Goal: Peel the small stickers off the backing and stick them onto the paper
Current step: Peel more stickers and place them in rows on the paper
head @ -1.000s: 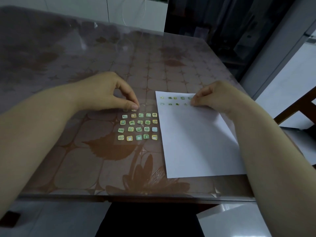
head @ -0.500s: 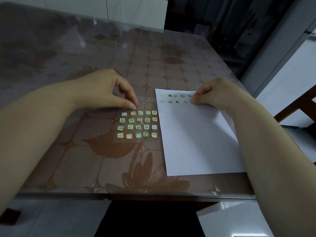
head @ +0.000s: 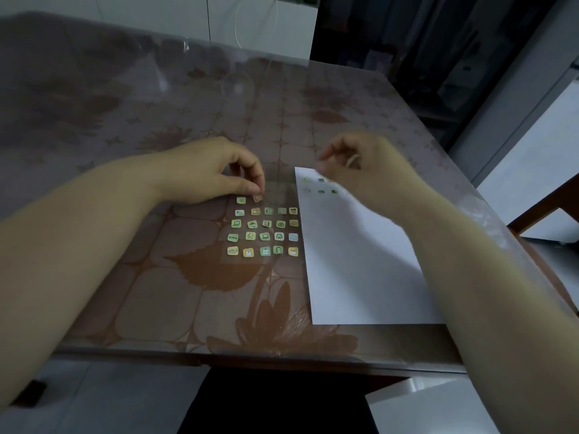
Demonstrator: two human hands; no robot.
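Broadly, most of the view is taken up by a table [head: 156, 292] whose brown pattern of tiles, leaves and a flower is seen under a clear, glossy cover. Its left side is cut off by the frame. Behind its far edge pale cabinet fronts [head: 257, 23] are seen, and past its far right corner the room is too dark to be made out. Part of a wooden chair [head: 545, 211] is seen off the right edge.

A white sheet of paper [head: 354, 261] is laid near the right edge of the table, its near end close to the near edge. Its far right part is hidden by the right arm.

The left hand [head: 206, 170] is rested on the table toward the middle, with the other fingers curled under. The right hand [head: 369, 170] is held over the far end of the paper and is blurred. Its fingers are curled, but whether anything is held in them cannot be told.

A clear backing [head: 275, 189] is laid just left of the paper, and its outline is hard to trace against the pattern. A grid of stickers [head: 265, 237], small green and yellow squares, is carried on it in rows.

A single sticker [head: 257, 197] at the far end of the backing is pinched between the left thumb and forefinger. A few stuck stickers [head: 321, 180] are seen in two short rows at the far end of the paper. Those further right are covered by the right hand, and their pictures are too small to be read.
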